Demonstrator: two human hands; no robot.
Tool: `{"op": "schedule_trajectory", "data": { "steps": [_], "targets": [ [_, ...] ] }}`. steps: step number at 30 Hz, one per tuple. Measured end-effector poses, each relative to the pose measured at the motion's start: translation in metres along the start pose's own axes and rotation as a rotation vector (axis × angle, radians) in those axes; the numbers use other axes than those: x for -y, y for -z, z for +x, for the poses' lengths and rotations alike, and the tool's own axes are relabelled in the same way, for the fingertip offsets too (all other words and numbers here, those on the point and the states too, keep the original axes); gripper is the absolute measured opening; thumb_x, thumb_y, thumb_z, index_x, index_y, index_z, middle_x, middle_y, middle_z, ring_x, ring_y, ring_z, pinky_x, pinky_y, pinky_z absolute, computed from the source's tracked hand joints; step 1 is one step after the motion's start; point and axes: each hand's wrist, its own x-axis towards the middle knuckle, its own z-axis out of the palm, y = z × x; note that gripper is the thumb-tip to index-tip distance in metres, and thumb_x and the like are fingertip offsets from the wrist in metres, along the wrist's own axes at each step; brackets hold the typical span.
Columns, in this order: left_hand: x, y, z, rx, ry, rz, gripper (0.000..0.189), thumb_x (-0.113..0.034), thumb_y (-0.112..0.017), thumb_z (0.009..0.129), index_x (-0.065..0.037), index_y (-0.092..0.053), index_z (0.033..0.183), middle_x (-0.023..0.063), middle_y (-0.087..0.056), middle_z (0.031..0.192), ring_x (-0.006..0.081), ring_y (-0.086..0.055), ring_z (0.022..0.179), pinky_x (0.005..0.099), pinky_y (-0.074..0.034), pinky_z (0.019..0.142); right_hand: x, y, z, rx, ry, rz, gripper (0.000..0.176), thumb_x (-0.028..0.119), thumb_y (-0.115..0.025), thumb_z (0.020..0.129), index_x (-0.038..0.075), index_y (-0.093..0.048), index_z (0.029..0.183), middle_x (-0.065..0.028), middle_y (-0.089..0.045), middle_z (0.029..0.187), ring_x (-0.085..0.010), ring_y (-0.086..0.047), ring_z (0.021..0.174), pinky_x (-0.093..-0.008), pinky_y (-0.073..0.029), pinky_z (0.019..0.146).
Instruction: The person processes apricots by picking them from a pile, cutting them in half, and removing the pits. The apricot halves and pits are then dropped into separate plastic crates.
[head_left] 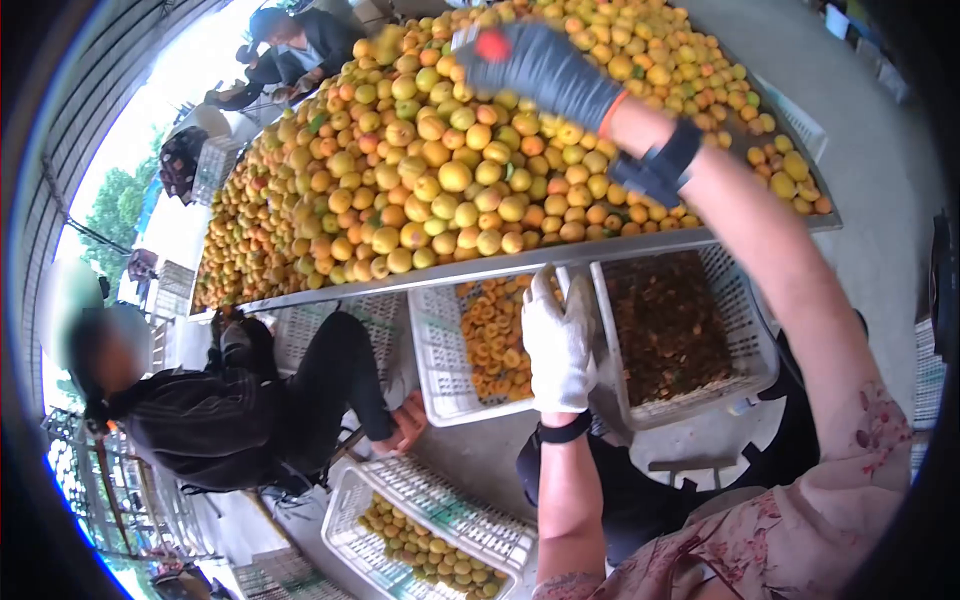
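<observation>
My right hand (545, 75), in a grey glove, is over the heap of yellow-orange apricots (455, 178). It is blurred by motion and looks closed, with a red patch and a small pale piece at its finger end; what it holds I cannot make out. My left hand (556, 345), in a white glove, is over the meeting rims of two white crates, with its fingers stretched apart and nothing visible in them. Halved apricots (490, 335) fill the left crate (437, 360). Brown pits or scraps (668, 325) lie in the right crate (745, 320).
A metal-edged table (450, 268) bears the apricots. On the left sits a person in dark clothes (220, 425); another person (310, 45) is at the far side. A white crate (345, 510) of whole apricots (430, 550) stands on the floor below.
</observation>
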Motion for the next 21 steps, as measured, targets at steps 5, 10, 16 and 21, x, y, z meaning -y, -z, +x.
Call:
{"op": "schedule_trajectory", "data": {
  "steps": [5, 10, 16, 21],
  "targets": [
    [0.001, -0.006, 0.005, 0.07, 0.293, -0.212, 0.037, -0.022, -0.058, 0.088, 0.001, -0.054, 0.116, 0.0202, -0.061, 0.106, 0.0294, -0.057, 0.097, 0.0362, -0.045, 0.084, -0.03, -0.071, -0.043, 0.186, -0.234, -0.088, 0.028, 0.024, -0.065, 0.072, 0.007, -0.064, 0.095, -0.0182, -0.065, 0.084, -0.0347, -0.063, 0.078, -0.0435, -0.049, 0.07],
    [-0.003, 0.002, 0.007, 0.094, 0.364, -0.258, 0.039, -0.02, -0.058, 0.089, 0.003, -0.052, 0.12, 0.0144, -0.06, 0.109, 0.0165, -0.055, 0.095, 0.0277, -0.042, 0.087, -0.065, -0.13, -0.041, 0.268, -0.276, -0.283, 0.033, 0.023, -0.065, 0.071, 0.006, -0.061, 0.099, -0.0181, -0.065, 0.086, -0.0345, -0.064, 0.082, -0.0454, -0.05, 0.072],
    [-0.001, -0.001, 0.008, 0.046, 0.331, -0.299, 0.039, -0.018, -0.056, 0.089, 0.005, -0.05, 0.121, 0.0151, -0.058, 0.108, 0.0155, -0.055, 0.092, 0.0268, -0.043, 0.085, -0.075, -0.15, -0.034, 0.387, -0.398, -0.262, 0.036, 0.021, -0.07, 0.065, 0.007, -0.061, 0.097, -0.0183, -0.065, 0.093, -0.0343, -0.063, 0.087, -0.0445, -0.05, 0.074],
    [-0.017, 0.01, 0.014, -0.119, 0.403, -0.79, 0.036, -0.016, -0.053, 0.093, 0.002, -0.048, 0.123, 0.0117, -0.057, 0.106, 0.0157, -0.054, 0.095, 0.0258, -0.044, 0.086, -0.055, -0.084, -0.065, 0.314, -0.759, 0.745, 0.043, 0.012, -0.074, 0.069, 0.008, -0.059, 0.11, -0.0032, -0.061, 0.067, -0.0091, -0.049, 0.046, -0.0226, -0.037, 0.041]
  ]
}}
